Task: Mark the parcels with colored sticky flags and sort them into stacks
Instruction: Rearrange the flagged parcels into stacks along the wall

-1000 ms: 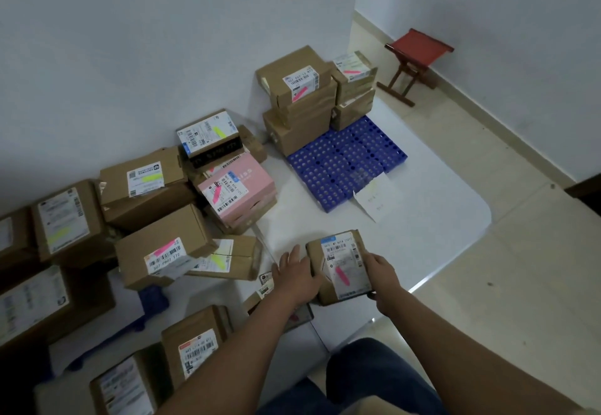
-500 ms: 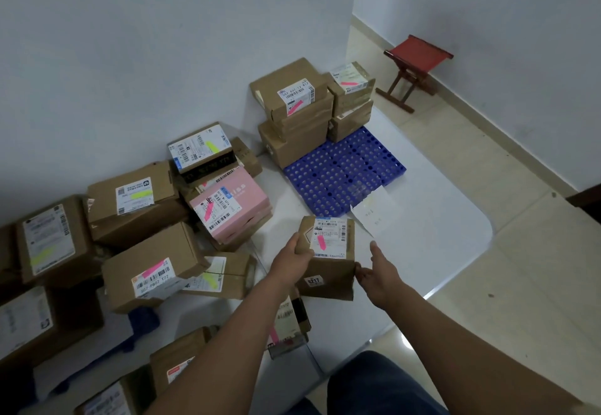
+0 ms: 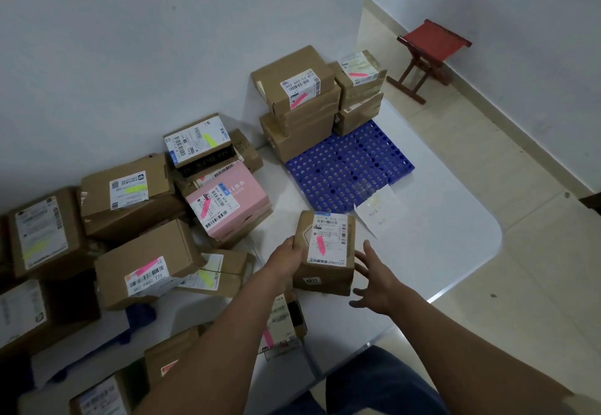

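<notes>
1. One parcel point(image 3: 327, 252) matters right now: a second ago I had it low and close between both hands; now it is lifted forward, just short of the blue pallet point(image 3: 349, 167), with its label and pink flag point(image 3: 321, 245) facing up.
2. My left hand point(image 3: 286, 258) grips the parcel's left edge, fingers curled round it. My right hand point(image 3: 374, 279) has let go: the fingers are spread and straight, just beside the box's right side, holding nothing.
3. I read that as marking done on this box and sorting under way; it looks bound for the pink-flagged stack, but that is my guess.
4. Below my left forearm another flagged parcel point(image 3: 283, 326) lies on the white mat point(image 3: 455, 252), partly hidden.
5. To the left sits the jumbled group: a brown box with a pink flag point(image 3: 146, 271), a flat box with a yellow flag point(image 3: 214, 271), a pink box point(image 3: 227, 203) flagged pink, and yellow-flagged boxes further back. Colours there are mixed, so I judge plenty of sorting remains.
6. A sheet of paper point(image 3: 379, 213) lies at the pallet's near edge.
7. The pallet is the only thing acting as a holder. Its near half is bare; its far end carries the pink-flagged stack point(image 3: 299, 112) and a smaller stack point(image 3: 359, 89) beside it, also flagged pink on top.
8. Furthest off, a red stool point(image 3: 429, 53) stands by the wall.
</notes>
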